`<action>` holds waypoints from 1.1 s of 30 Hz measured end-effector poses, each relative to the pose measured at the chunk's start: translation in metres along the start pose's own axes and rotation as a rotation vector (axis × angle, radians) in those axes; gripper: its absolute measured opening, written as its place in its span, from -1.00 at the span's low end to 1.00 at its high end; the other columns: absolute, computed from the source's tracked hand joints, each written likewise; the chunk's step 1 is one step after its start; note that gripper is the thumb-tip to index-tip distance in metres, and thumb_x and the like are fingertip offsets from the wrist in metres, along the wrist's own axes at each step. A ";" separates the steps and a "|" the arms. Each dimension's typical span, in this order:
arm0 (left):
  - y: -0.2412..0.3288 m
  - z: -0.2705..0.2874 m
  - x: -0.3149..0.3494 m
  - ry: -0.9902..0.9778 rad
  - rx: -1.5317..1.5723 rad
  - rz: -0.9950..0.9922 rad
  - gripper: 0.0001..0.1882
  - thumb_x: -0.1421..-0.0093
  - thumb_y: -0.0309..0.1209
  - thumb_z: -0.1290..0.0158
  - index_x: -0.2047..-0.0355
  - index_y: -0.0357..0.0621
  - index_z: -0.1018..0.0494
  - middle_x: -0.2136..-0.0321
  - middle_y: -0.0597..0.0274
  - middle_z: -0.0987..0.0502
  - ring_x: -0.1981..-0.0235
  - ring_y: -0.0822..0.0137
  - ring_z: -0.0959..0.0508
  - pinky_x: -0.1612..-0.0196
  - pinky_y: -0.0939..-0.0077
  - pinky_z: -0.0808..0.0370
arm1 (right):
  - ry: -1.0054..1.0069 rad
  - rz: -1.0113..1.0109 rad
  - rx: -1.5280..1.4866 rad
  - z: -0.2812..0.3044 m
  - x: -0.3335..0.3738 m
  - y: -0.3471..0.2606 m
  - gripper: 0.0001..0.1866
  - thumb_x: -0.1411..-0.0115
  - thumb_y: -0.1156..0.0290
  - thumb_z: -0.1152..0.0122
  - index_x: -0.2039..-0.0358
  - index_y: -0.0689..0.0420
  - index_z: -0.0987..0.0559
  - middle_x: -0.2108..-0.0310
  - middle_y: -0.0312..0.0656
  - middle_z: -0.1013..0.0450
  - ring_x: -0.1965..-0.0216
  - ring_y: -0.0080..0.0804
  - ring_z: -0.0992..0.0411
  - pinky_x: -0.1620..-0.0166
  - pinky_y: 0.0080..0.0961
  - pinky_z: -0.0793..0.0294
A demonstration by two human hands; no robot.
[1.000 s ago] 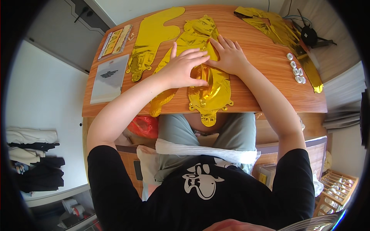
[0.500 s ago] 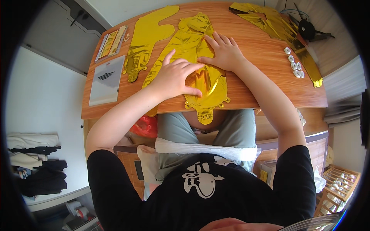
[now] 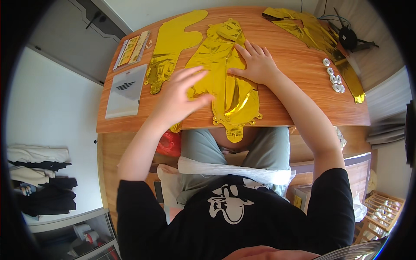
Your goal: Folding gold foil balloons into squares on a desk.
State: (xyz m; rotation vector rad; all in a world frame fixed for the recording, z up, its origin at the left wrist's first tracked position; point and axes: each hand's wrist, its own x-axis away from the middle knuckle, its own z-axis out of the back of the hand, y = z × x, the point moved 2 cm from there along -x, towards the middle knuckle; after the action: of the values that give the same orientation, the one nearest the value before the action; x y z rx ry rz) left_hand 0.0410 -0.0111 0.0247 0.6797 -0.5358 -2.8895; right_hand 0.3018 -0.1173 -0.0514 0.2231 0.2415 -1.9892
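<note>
A flat, uninflated gold foil balloon (image 3: 242, 108) lies in front of me, creased and shiny. Its tabbed end hangs slightly over the table's near edge. My right hand (image 3: 258, 66) rests on the balloon's right side with its fingers spread. Over the balloon's left part is my left hand (image 3: 173, 97), slightly blurred, its fingers apart and nothing held; whether it touches the foil I cannot tell. Another flat gold foil balloon (image 3: 180, 39) lies to the left of this one. At the far right a third gold foil piece (image 3: 318, 37) stretches along the table.
Several small white rolls (image 3: 333, 79) sit on the right of the wooden table (image 3: 294, 104). A black device with antennas (image 3: 348, 39) stands at the far right. To the left lie a clear plastic sleeve (image 3: 123, 97) and a flat packet (image 3: 132, 50). A red bag (image 3: 169, 144) is below the table.
My left hand has moved left, away from the balloon's middle, and its fingers have opened. The right hand stays on the foil. The whole view has shifted slightly.
</note>
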 end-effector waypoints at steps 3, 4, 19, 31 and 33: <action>-0.024 0.031 0.041 0.257 0.097 0.370 -0.66 -0.25 -0.30 -0.29 0.01 -0.17 -0.64 0.08 0.11 -0.64 0.08 0.22 -0.62 0.00 0.38 -0.52 | 0.008 0.005 -0.006 0.001 0.003 0.004 0.10 -0.11 -0.56 -0.05 -0.49 -0.10 -0.18 -0.48 0.11 -0.08 -0.49 0.04 -0.05 -0.47 0.11 0.02; -0.035 0.033 0.062 0.379 0.071 0.448 -0.72 -0.27 -0.36 -0.26 0.04 -0.16 -0.66 0.14 0.13 -0.66 0.17 0.26 -0.63 0.08 0.43 -0.54 | 0.016 0.006 -0.008 0.001 0.004 0.005 0.10 -0.11 -0.56 -0.05 -0.49 -0.10 -0.18 -0.48 0.11 -0.08 -0.49 0.04 -0.05 -0.47 0.11 0.02; -0.034 -0.023 0.097 0.375 -0.110 0.661 -0.74 -0.19 -0.31 -0.33 0.16 -0.14 -0.69 0.26 0.18 -0.65 0.20 0.19 -0.64 0.07 0.33 -0.54 | -0.072 -0.021 -0.003 0.006 0.002 0.000 0.19 -0.09 -0.65 0.08 -0.52 -0.06 -0.10 -0.51 0.08 -0.02 -0.51 -0.01 0.01 -0.50 0.04 0.11; 0.006 -0.018 0.010 0.473 0.693 0.206 -0.54 -0.27 -0.66 -0.18 -0.19 -0.24 -0.46 0.30 0.33 -0.56 0.35 0.61 -0.55 0.31 0.74 -0.47 | -0.010 0.000 -0.001 0.006 0.005 0.003 0.16 -0.09 -0.63 0.02 -0.49 -0.05 -0.18 -0.48 0.11 -0.08 -0.50 0.01 -0.03 -0.49 0.06 0.06; 0.020 -0.022 -0.018 0.235 0.598 0.042 -0.47 -0.22 -0.62 -0.26 -0.21 -0.10 -0.49 0.33 0.33 -0.60 0.43 0.60 -0.54 0.39 0.70 -0.48 | -0.056 -0.009 -0.019 0.008 0.005 0.001 0.08 -0.15 -0.49 -0.07 -0.50 -0.06 -0.15 -0.49 0.10 -0.05 -0.50 -0.01 -0.01 -0.49 0.05 0.05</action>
State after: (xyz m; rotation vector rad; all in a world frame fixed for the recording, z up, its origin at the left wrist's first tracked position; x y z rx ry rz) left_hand 0.0676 -0.0336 0.0207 1.0410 -1.3745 -2.5463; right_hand 0.2999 -0.1241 -0.0449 0.1539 0.2254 -1.9981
